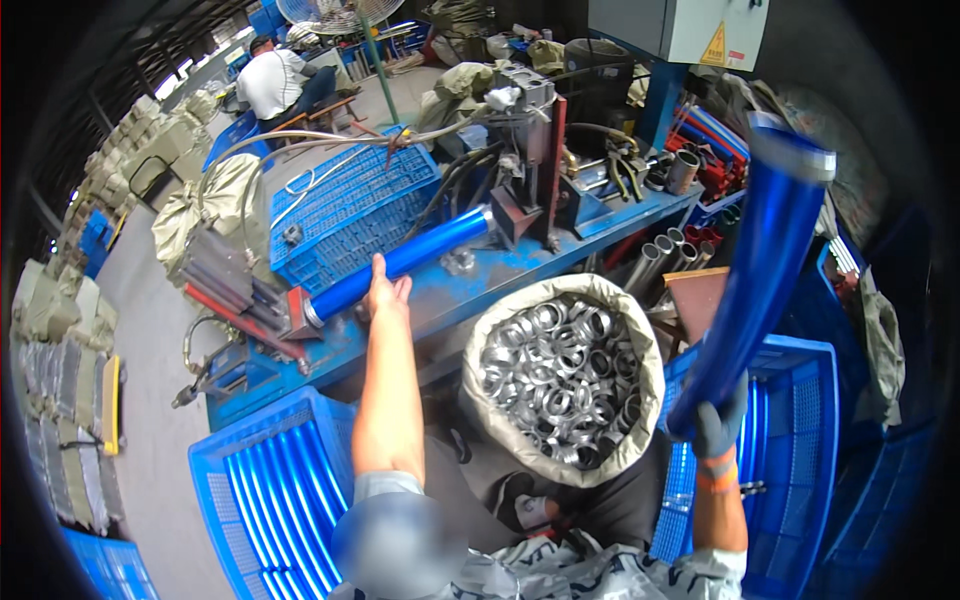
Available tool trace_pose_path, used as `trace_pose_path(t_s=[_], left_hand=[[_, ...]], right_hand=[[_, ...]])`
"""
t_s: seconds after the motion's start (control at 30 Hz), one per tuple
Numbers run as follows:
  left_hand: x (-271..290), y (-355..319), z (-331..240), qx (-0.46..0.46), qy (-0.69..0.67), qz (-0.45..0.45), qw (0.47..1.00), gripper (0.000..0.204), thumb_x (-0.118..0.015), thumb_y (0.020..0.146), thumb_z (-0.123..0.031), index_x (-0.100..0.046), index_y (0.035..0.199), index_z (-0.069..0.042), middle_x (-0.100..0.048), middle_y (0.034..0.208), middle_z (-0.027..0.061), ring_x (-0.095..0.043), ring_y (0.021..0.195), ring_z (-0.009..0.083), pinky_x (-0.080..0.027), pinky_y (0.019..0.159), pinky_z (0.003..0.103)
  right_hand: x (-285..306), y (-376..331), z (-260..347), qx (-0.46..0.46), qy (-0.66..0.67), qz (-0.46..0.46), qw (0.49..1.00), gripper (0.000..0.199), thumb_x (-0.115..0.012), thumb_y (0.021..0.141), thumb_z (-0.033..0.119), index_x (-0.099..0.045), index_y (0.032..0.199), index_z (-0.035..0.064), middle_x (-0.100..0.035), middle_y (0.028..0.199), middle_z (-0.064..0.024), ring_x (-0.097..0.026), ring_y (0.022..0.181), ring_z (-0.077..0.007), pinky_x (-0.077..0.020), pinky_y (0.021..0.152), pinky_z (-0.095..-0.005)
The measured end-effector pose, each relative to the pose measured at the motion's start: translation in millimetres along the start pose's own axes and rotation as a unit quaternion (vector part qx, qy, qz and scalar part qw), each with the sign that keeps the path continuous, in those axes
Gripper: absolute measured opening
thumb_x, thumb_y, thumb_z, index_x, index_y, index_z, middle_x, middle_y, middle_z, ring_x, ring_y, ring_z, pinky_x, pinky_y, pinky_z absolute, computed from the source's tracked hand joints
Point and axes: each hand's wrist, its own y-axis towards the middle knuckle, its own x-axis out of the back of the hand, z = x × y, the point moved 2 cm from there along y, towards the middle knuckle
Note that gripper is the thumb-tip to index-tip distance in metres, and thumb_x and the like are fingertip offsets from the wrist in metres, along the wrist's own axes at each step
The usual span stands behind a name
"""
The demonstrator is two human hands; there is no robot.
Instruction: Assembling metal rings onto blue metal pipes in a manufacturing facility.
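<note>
Head view shows the table (620, 215), a blue bench that runs from 8 o'clock up to 2 o'clock, with a press machine (528, 150) standing on it at 12 o'clock. In front of the person, at the centre, a sack of metal rings (560, 375) stands open. A blue crate (270, 490) with blue tubes inside is at 7 o'clock, and another blue crate (800, 440) is at 4 o'clock.

One blue tube (400, 262) lies on the table, its long axis going from 8 o'clock to 2 o'clock, one end at a red stop block (298, 312) and the other end toward the machine. The left hand (385, 293), bare, rests on the middle of this tube from the near side; the grip is flat and loose, the fingers (400, 290) lie over the tube and do not close around it.

The second blue tube (755, 270) is in the air at 3 o'clock, almost upright, leaning to 1 o'clock. The right hand (718, 425), in a grey glove, has a full closed grip on its lower end. This tube is well apart from the table; the sack stands between it and the lying tube.

Another person (272, 80) sits far away at 11 o'clock.
</note>
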Motion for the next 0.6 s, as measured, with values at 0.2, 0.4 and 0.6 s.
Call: trace_pose_path(t_s=[0.2,0.4,0.6], left_hand=[[7.3,33.7,35.2,0.045,0.025,0.033,0.998,0.086,-0.095,0.099,-0.046,-0.056,0.158,0.003,-0.068,0.149,0.0307,-0.073,0.134,0.0516,-0.061,0.118,0.061],[31.1,32.1,29.0,0.029,-0.035,0.12,0.992,0.081,-0.098,0.096,-0.043,-0.061,0.158,-0.006,-0.068,0.151,0.0268,-0.056,0.156,0.0486,-0.05,0.129,0.064],[34.8,29.1,127.8,0.101,0.05,0.154,0.982,0.104,-0.091,0.098,-0.058,-0.045,0.17,0.001,-0.053,0.167,0.0336,-0.05,0.162,0.0499,-0.042,0.136,0.062]], right_hand=[[90.9,-75.0,-1.7,-0.128,-0.049,-0.132,0.982,0.082,-0.062,0.096,0.003,-0.04,0.175,-0.0033,-0.071,0.14,-0.0144,-0.072,0.118,-0.0237,-0.061,0.104,-0.0403],[192.8,-127.0,-3.3,-0.012,-0.308,-0.325,0.894,0.063,-0.069,0.101,0.001,-0.055,0.162,-0.0055,-0.072,0.137,-0.0139,-0.068,0.115,-0.0208,-0.0555,0.108,-0.0385],[403.5,-358.6,55.3,-0.185,-0.486,-0.316,0.794,0.067,-0.083,0.096,0.002,-0.058,0.159,-0.0031,-0.072,0.14,-0.0143,-0.07,0.127,-0.026,-0.0547,0.115,-0.0439]])
